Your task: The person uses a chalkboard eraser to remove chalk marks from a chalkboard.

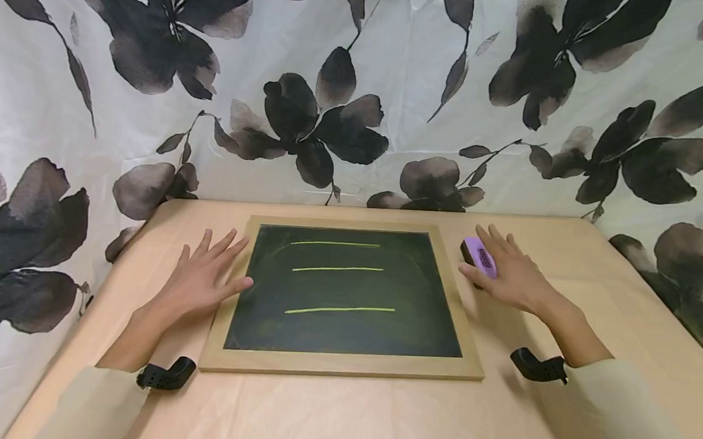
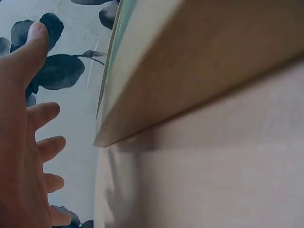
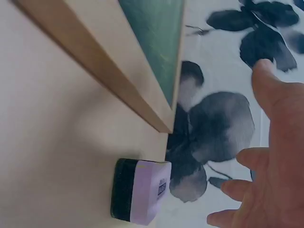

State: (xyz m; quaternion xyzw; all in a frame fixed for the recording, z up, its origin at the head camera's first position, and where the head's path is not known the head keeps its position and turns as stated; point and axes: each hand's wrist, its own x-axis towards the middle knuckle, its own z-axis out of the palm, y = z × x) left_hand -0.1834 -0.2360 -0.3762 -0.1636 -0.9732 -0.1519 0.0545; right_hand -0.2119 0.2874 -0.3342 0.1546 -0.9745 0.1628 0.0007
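Note:
A wood-framed chalkboard (image 1: 344, 333) lies on the table with three yellow chalk lines (image 1: 340, 311) across its dark surface. Fingers spread, my left hand (image 1: 199, 281) hovers by the board's left edge and holds nothing; the left wrist view shows it apart from the frame (image 2: 199, 61). To the right of the board, a purple chalkboard eraser (image 1: 482, 257) with a dark felt underside rests on the table. My right hand (image 1: 511, 273) is spread just beside and above it; in the right wrist view a gap separates the fingers from the eraser (image 3: 147, 192).
The pale wooden table (image 1: 339, 420) carries the board and eraser. Behind it and at both sides hangs a white cloth (image 1: 409, 68) printed with dark flowers. Black wrist devices sit on the left wrist (image 1: 167, 374) and right wrist (image 1: 538, 365).

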